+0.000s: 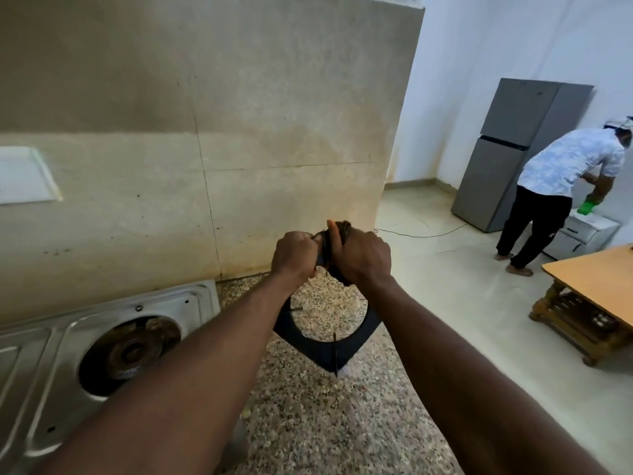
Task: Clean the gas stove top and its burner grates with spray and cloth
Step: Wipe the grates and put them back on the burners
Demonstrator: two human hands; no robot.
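left hand: my left hand [296,253] is curled tight round the top edge of the black metal burner grate [322,351], knuckles toward me.
right hand: my right hand [363,257] is closed round a dark brown wadded cloth [342,228] and presses it on the same top edge, touching my left hand; thumb sticks up.
grate: square black frame with a round opening and thin prongs pointing inward. It stands on edge in front of me, over the counter's middle. Lowest corner points down at the counter; cannot tell if it touches.
cloth: bunched, mostly hidden in my right hand, a tuft showing above the fingers.
counter: speckled grey-brown stone counter [325,423] under both forearms; its right edge meets the pale floor.
stove: stainless steel gas stove top [44,341] at the counter's left edge, its back right corner near the wall. The grate's seat is bare.
burner: rusty brown round burner [132,349] sits in the round well, uncovered.
wall: stained beige tiled wall [171,132] along the counter's back edge; a white flat panel [24,176] at far left.
room, right: grey two-door fridge [507,156] by the white wall. Another person in a patterned white shirt [561,173] bends over a low white cabinet [582,231], holding something green [586,207].
table: light wooden table [596,275] at the right edge, well apart from the counter.
floor: thin dark cable [421,234] lies between the wall end and the fridge.
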